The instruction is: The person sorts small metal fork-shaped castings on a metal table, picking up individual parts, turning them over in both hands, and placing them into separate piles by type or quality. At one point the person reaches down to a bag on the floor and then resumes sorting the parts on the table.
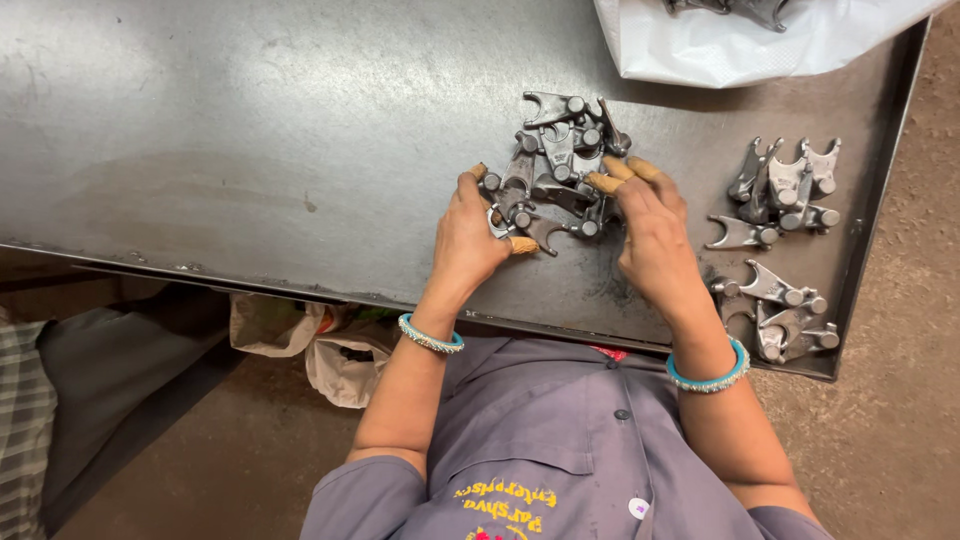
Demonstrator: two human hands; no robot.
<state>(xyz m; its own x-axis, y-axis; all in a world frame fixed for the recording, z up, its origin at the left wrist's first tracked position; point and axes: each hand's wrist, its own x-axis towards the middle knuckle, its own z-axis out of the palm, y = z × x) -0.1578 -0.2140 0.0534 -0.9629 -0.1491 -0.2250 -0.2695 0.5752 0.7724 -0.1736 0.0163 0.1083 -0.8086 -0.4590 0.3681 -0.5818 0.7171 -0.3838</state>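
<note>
A pile of grey forked metal parts (556,158) lies on a dark steel table (250,130). My left hand (465,238) is at the pile's left side, its thumb and fingers closed around one forked part (543,231) at the near edge. My right hand (655,235) is at the pile's right side, with its fingers spread and their tips resting on the parts. Tan covers sit on the fingertips of both hands. Each wrist wears a teal bangle.
Two smaller groups of the same parts lie to the right, one farther out (782,190) and one at the near corner (788,320). A white plastic bag (740,45) holding more parts sits at the far right. The table's raised rim (893,170) runs along the right. Bags (335,355) lie on the floor under the table.
</note>
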